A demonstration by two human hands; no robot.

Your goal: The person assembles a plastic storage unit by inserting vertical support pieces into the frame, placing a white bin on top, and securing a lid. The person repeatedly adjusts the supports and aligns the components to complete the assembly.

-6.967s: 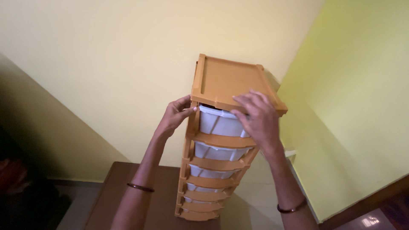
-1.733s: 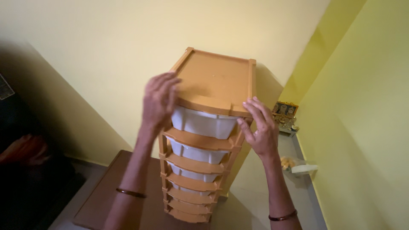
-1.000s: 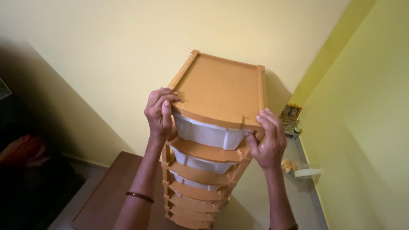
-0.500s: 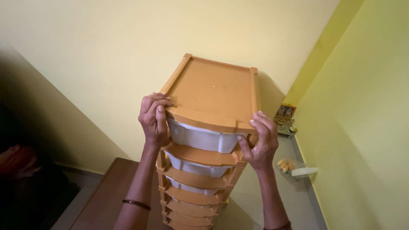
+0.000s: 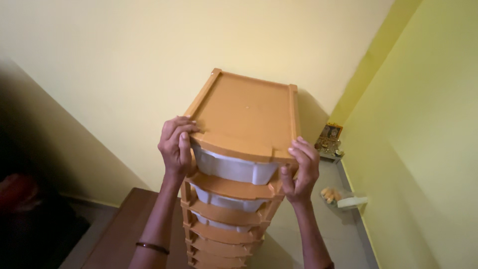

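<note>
Against the yellow wall (image 5: 124, 65), the left hand (image 5: 177, 147) and right hand (image 5: 299, 169) are clamping the top front corners of the orange drawer tower (image 5: 241, 149), which is standing beside the brown table (image 5: 127, 229).

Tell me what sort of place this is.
Probably a room in a home: plain yellow walls meet in a corner, a tall orange drawer unit with white drawers stands there, and small household items sit on the grey floor.

A tall orange plastic drawer tower (image 5: 239, 164) is flanked at its top front corners by the left hand (image 5: 175, 147) and right hand (image 5: 299, 169). A small shelf of objects (image 5: 328, 142) is set beyond the right hand; a dark wooden table (image 5: 119, 234) is placed below the left hand.
</note>
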